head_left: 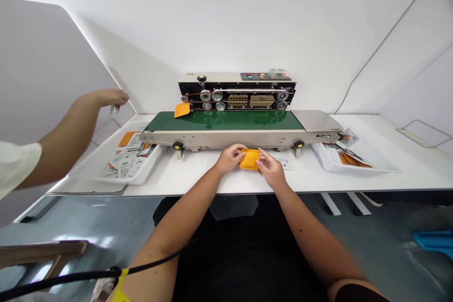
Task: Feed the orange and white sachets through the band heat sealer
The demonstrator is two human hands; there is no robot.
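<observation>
An orange packet is held up in front of me, just over the table's front part. My left hand pinches its left edge, and my right hand grips its right edge. Behind it stands a band sealing machine with a green conveyor belt. Another orange packet sits at the left end of the sealing rollers, tilted over the belt. On the table beside my right hand lies a white printed packet, partly hidden.
A white bin with several orange and white packets stands at the left; another bin with packets stands at the right. A co-worker's arm reaches in above the left bin. A black cable crosses my left arm.
</observation>
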